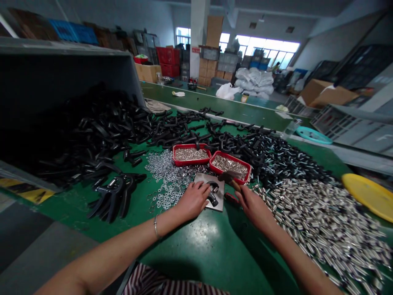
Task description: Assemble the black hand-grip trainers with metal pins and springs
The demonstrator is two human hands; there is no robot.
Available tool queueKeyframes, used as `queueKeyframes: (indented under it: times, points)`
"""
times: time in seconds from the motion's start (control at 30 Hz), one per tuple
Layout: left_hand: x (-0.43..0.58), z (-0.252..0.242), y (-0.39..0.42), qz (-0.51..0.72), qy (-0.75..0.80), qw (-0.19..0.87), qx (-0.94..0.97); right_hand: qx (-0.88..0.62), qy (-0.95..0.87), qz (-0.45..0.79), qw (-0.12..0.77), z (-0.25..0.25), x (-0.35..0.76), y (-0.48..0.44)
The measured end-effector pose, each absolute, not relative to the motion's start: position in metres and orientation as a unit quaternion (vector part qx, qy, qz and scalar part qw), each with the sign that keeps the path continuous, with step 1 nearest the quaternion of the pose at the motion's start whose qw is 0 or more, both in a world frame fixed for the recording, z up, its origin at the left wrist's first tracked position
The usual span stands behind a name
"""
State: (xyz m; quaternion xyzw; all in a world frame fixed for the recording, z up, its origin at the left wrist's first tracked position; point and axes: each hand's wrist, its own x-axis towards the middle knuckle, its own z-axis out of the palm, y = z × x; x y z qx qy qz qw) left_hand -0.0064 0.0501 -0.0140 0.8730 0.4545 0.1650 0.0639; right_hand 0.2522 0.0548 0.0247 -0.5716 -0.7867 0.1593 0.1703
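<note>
My left hand (194,199) rests on the edge of a small metal plate (218,204), its fingers pressing down a black curved plastic part (212,194) that lies on the plate. My right hand (251,203) is closed round the wooden handle of a small hammer (229,178), whose head hovers blurred just above the plate and the near red tray. Both hands lie over the green table (196,241).
Two red trays (190,155) (230,164) of small metal pieces stand behind the plate. Loose washers (166,180) lie left, a big heap of black parts (92,135) further left, metal tubes (319,221) right, and a yellow lid (368,196) at far right.
</note>
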Motion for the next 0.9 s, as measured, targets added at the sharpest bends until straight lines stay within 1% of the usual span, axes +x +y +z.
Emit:
queueKeyframes:
  times: [0.07,0.13,0.23,0.3,0.37,0.43,0.47,0.53,0.57,0.6,0.63,0.67,0.73,0.83,0.87,0.9]
  points:
    - [-0.004,-0.017,0.049,0.170,0.466,0.058,0.866,-0.590,-0.771,0.201,0.130,0.021,0.252,0.058]
    - [-0.002,-0.017,0.048,0.169,0.474,0.060,0.862,-0.607,-0.733,0.280,0.129,0.019,0.259,0.058]
    - [-0.003,-0.008,0.053,0.171,0.470,0.091,0.861,-0.624,-0.622,0.424,0.211,0.020,0.285,0.046]
    - [-0.010,0.001,0.062,0.197,0.468,0.155,0.848,-0.643,-0.549,0.459,0.271,0.021,0.311,0.037]
    - [-0.019,0.006,0.074,0.237,0.478,0.258,0.806,-0.677,-0.524,0.427,0.291,0.021,0.343,0.035]
    - [-0.028,0.002,0.085,0.270,0.509,0.322,0.751,-0.719,-0.562,0.322,0.254,0.021,0.373,0.041]
    - [-0.032,-0.003,0.089,0.278,0.531,0.320,0.734,-0.729,-0.599,0.239,0.231,0.020,0.383,0.046]
    - [-0.037,-0.017,0.091,0.277,0.565,0.272,0.728,-0.707,-0.676,0.052,0.203,0.019,0.388,0.055]
    - [-0.037,-0.024,0.089,0.274,0.569,0.247,0.735,-0.678,-0.707,-0.017,0.200,0.018,0.381,0.058]
    - [-0.036,-0.030,0.085,0.273,0.566,0.230,0.744,-0.645,-0.735,-0.052,0.202,0.015,0.368,0.060]
    - [-0.033,-0.035,0.080,0.274,0.557,0.221,0.752,-0.614,-0.762,-0.052,0.200,0.012,0.351,0.061]
    - [-0.030,-0.038,0.074,0.276,0.550,0.216,0.758,-0.588,-0.787,-0.024,0.185,0.007,0.331,0.061]
    - [-0.021,-0.038,0.065,0.271,0.547,0.204,0.765,-0.560,-0.820,0.030,0.117,-0.003,0.289,0.059]
    - [-0.011,-0.033,0.063,0.239,0.558,0.197,0.770,-0.571,-0.820,0.033,-0.009,-0.012,0.249,0.061]
    - [-0.009,-0.032,0.066,0.233,0.560,0.199,0.770,-0.577,-0.816,0.030,-0.032,-0.011,0.245,0.064]
    - [-0.009,-0.031,0.069,0.232,0.561,0.203,0.769,-0.580,-0.813,0.033,-0.036,-0.009,0.245,0.068]
